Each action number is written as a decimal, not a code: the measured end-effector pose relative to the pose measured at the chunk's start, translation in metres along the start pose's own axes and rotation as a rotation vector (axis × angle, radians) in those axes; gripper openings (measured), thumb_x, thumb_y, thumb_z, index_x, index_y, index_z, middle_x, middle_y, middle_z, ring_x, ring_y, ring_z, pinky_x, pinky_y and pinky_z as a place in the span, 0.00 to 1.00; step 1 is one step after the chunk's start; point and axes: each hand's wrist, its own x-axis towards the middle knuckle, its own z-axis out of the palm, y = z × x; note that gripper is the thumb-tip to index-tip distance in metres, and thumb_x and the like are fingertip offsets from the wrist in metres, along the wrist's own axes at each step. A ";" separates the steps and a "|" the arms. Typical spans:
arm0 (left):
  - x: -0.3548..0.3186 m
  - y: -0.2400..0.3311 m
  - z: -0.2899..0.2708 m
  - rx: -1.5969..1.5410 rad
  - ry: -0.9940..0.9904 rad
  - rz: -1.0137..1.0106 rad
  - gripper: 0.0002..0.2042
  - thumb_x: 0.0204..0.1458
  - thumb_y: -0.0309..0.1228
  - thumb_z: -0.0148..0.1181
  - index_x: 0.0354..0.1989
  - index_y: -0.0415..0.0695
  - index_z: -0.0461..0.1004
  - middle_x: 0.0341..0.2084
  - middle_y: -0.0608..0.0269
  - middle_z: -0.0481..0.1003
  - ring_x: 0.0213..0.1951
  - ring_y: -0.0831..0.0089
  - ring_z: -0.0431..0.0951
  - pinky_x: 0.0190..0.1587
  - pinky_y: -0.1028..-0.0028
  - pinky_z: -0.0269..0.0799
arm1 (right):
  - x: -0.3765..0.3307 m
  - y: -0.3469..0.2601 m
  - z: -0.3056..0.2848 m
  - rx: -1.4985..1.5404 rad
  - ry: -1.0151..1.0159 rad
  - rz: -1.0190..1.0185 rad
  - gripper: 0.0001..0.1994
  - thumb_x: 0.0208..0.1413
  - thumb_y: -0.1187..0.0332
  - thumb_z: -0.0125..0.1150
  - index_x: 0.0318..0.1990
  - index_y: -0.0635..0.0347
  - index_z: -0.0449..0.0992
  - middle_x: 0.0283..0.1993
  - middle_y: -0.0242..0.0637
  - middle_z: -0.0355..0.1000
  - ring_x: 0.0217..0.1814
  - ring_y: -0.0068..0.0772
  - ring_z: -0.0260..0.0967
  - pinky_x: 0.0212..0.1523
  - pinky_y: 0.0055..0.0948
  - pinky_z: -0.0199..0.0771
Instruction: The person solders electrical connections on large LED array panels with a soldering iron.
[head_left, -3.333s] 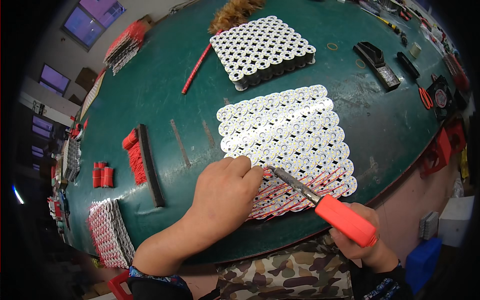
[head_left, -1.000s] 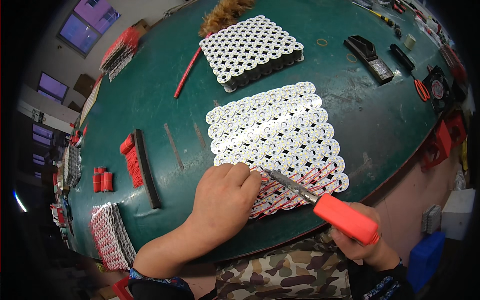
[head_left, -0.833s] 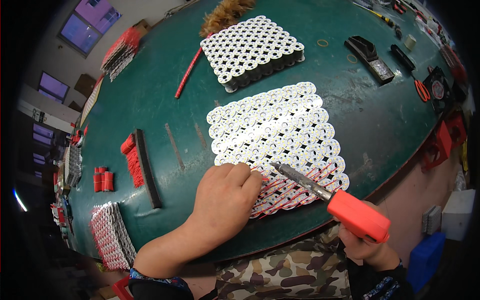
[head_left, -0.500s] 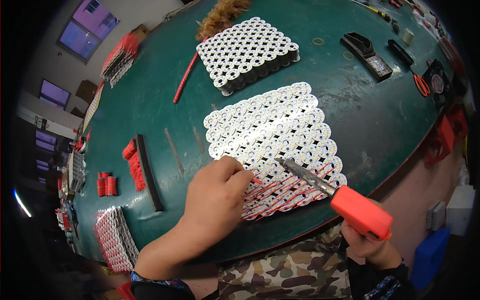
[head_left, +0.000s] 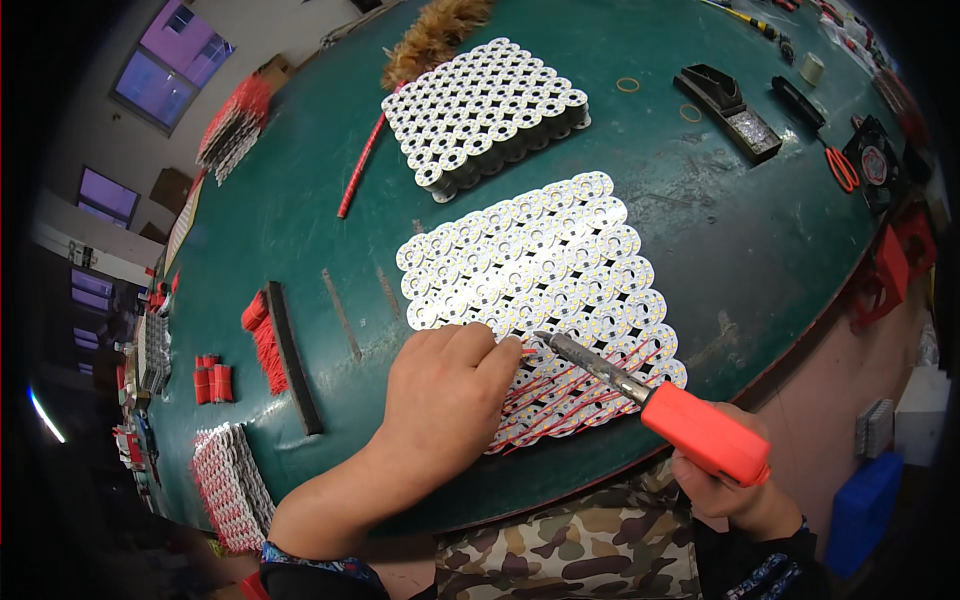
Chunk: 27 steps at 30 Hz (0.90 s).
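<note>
A white panel of round LED circuit boards (head_left: 540, 240) lies on the green table in front of me. Red wires (head_left: 570, 395) run across its near rows. My left hand (head_left: 450, 385) rests over the panel's near left part, thumb and forefinger pinched on a red wire (head_left: 529, 352) whose end shows at the fingertips. My right hand (head_left: 725, 485) grips the red handle of a soldering iron (head_left: 705, 432) from below right. Its metal tip points left and sits just beside my left fingertips, over the panel; whether it touches a board cannot be made out.
Behind the panel stands a stack of similar panels (head_left: 485, 120) beside a feather duster (head_left: 430, 45). Bundles of red wire (head_left: 265, 345) and a dark bar (head_left: 292, 360) lie left, wired panels (head_left: 232, 475) near left. A black tray (head_left: 735, 115) and orange-handled scissors (head_left: 840, 168) are at far right.
My left hand has shifted slightly right over the panel. The soldering iron's tip has come left and nearer to the left fingertips. The whole view has shifted a little.
</note>
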 end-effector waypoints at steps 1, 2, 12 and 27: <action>0.000 0.000 0.000 0.007 0.000 0.007 0.10 0.44 0.26 0.59 0.37 0.42 0.79 0.24 0.62 0.70 0.29 0.62 0.75 0.32 0.62 0.69 | 0.001 0.000 0.001 -0.004 0.005 -0.011 0.20 0.42 0.74 0.74 0.45 0.65 0.77 0.48 0.46 0.75 0.40 0.46 0.78 0.40 0.37 0.81; 0.000 0.000 0.000 0.007 0.000 0.006 0.10 0.44 0.26 0.59 0.37 0.42 0.79 0.24 0.62 0.70 0.29 0.62 0.75 0.32 0.62 0.69 | 0.001 0.001 0.001 -0.003 0.005 -0.011 0.20 0.42 0.74 0.74 0.45 0.65 0.77 0.48 0.46 0.75 0.40 0.46 0.78 0.40 0.37 0.81; 0.000 0.001 -0.002 0.009 -0.024 0.006 0.12 0.44 0.23 0.62 0.40 0.43 0.81 0.24 0.63 0.71 0.29 0.61 0.75 0.32 0.61 0.68 | 0.006 0.003 0.002 0.040 0.001 -0.052 0.29 0.41 0.76 0.75 0.53 0.69 0.69 0.44 0.47 0.77 0.35 0.46 0.79 0.38 0.36 0.81; 0.003 0.002 -0.006 0.009 -0.072 0.019 0.08 0.46 0.26 0.59 0.36 0.41 0.78 0.25 0.59 0.71 0.30 0.60 0.76 0.33 0.61 0.71 | 0.010 0.000 -0.002 0.114 -0.029 -0.007 0.22 0.44 0.76 0.71 0.50 0.67 0.74 0.44 0.47 0.78 0.33 0.46 0.78 0.34 0.36 0.79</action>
